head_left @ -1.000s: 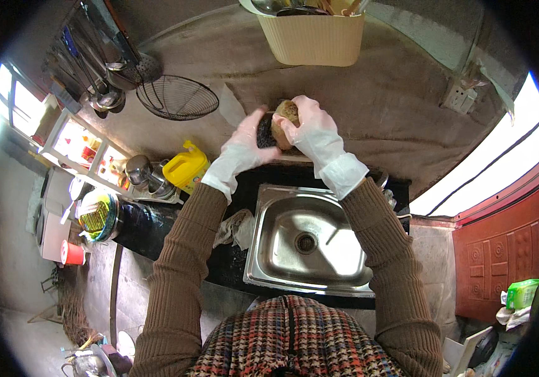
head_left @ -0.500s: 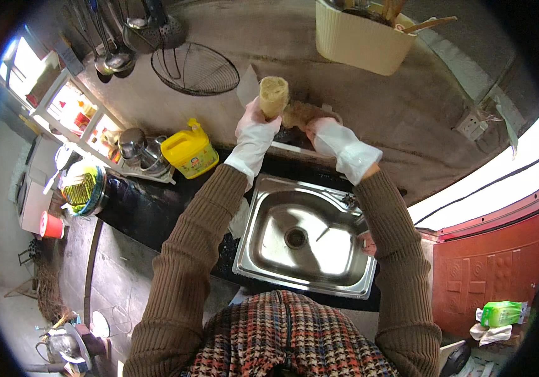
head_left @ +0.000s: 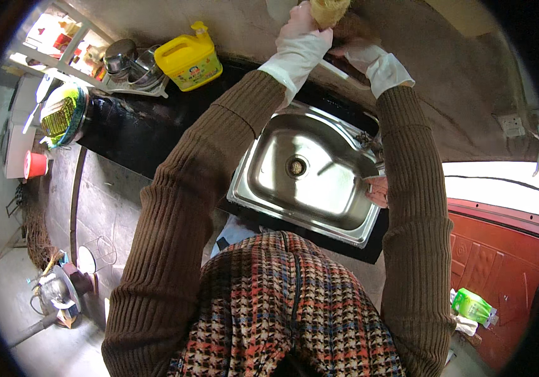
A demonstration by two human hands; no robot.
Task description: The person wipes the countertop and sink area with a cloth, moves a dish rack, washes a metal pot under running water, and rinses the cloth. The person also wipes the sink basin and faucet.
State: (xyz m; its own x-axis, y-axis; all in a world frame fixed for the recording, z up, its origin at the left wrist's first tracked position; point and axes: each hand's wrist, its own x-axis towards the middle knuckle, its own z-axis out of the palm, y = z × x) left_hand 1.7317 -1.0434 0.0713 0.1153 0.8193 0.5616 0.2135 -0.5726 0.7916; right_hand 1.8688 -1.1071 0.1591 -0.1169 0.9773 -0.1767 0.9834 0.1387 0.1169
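You've got one sink (head_left: 263,166), two gloved hands (head_left: 299,31) (head_left: 365,55) beyond it. Left of the sink: one yellow jug (head_left: 189,60), one red tub (head_left: 35,164). Right of it: one green packet (head_left: 472,306).

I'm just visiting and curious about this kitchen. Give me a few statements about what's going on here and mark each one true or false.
1. The left hand holds a tan, rough-looking object. True.
2. The yellow jug stands to the right of the sink. False: the yellow jug stands to the left of the sink.
3. Brown ribbed sleeves cover both forearms. True.
4. The right hand is down inside the sink basin. False: the right hand is beyond the sink's far edge.
5. The sink is filled to the brim. False: its drain and bare metal show.
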